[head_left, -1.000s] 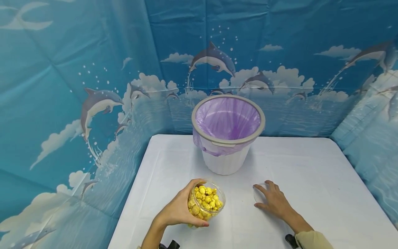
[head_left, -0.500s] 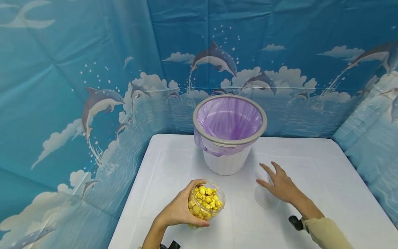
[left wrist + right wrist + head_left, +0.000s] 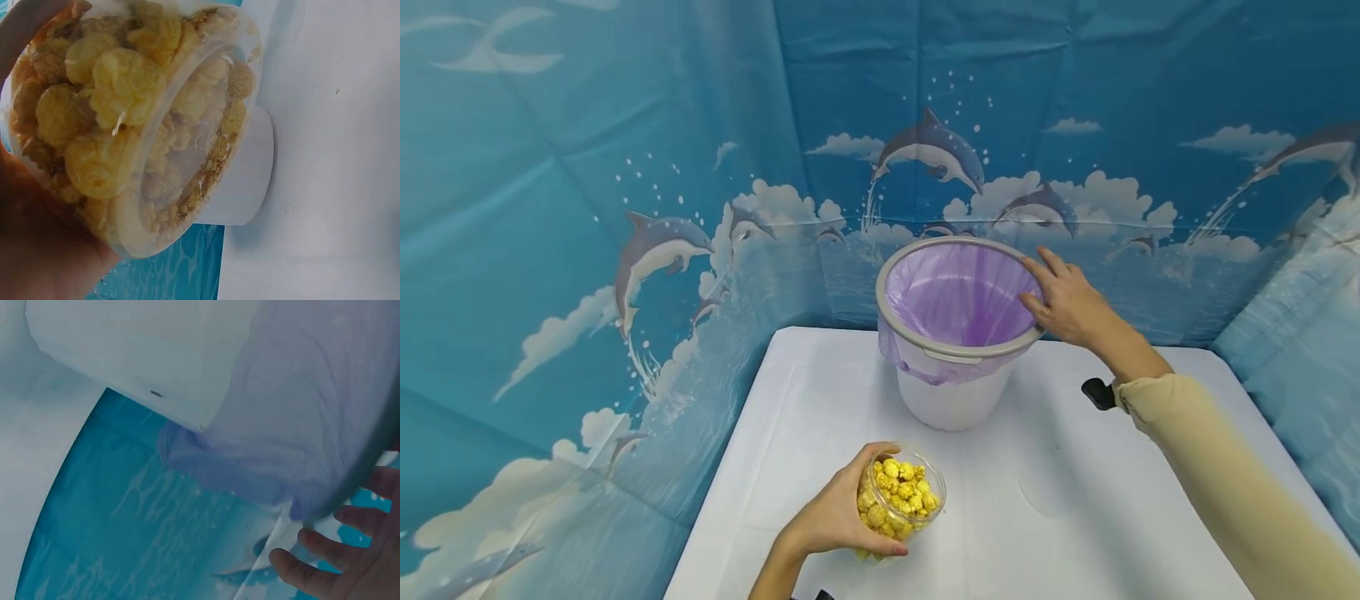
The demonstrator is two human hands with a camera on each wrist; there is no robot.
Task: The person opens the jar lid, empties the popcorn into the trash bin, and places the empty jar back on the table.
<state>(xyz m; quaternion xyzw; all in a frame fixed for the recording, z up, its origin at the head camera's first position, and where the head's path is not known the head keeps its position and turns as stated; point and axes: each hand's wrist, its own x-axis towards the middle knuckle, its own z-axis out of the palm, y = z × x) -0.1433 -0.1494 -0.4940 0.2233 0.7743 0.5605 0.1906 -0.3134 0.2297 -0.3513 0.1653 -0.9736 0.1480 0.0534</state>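
Observation:
My left hand point(image 3: 831, 517) grips a clear plastic jar point(image 3: 939, 500) of yellow popcorn point(image 3: 906, 487) from its left side, thumb in front. The jar is uncovered and leans slightly. Its see-through base point(image 3: 181, 162) faces the left wrist camera. At the right side of a white trash bin point(image 3: 951, 404) is my right hand point(image 3: 1070, 307), fingers spread and fairly straight, fingertips right at the grey rim point(image 3: 891, 312). In the right wrist view, those fingers point(image 3: 319, 550) lie just outside the rim. A purple bag point(image 3: 958, 300) lines the bin and folds over its edge.
On the white table point(image 3: 820, 400), right of the jar, lies a faint clear round lid point(image 3: 1037, 498). A blue dolphin-print curtain point(image 3: 715, 100) hangs behind and along both sides. The bin stands near the table's back edge.
My right hand has left the clear lid on the table and moved up and forward to the bin's rim. My left hand keeps holding the popcorn jar in place.

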